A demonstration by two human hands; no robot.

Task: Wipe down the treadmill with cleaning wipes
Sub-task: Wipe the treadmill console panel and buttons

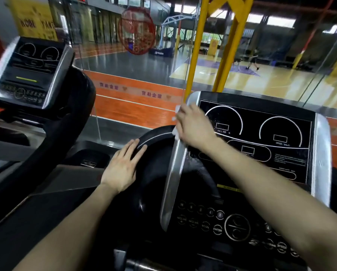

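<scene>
Treadmill console (255, 153): black panel, tilted toward the viewer, with white dial outlines, small display windows and round buttons at the lower part.
Silver side trim (174, 173): shiny metal strip along the console's left edge; a matching strip runs on the right edge.
Cleaning wipe (177, 122): white, crumpled, pressed against the top of the left trim, mostly hidden under the hand on it.

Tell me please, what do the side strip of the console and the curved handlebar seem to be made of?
The side strip looks like brushed metal or metallic-painted plastic: silver, with streaky reflections. The curved handlebar looks like black moulded plastic or rubber, semi-gloss, with a thin silver trim line. The left hand rests on it.
</scene>
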